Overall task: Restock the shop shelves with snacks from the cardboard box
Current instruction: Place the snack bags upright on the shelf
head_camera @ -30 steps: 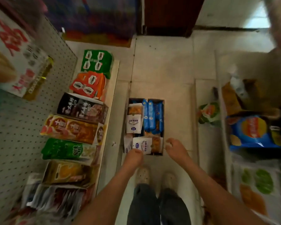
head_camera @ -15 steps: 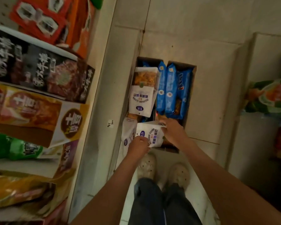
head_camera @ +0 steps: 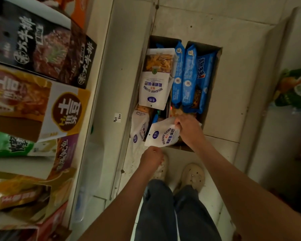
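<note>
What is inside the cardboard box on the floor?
Inside the cardboard box: blue packets stood on edge at the right, white pouches at the left, one lying on top. The right hand pinches another white pouch over the near end. Whatever lies under these is covered.

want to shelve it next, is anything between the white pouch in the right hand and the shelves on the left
Nothing visible. The right hand pinches the white pouch at the near edge of the cardboard box, and the way left to the shelves is open. The left hand sits below the pouch, off that path.
</note>
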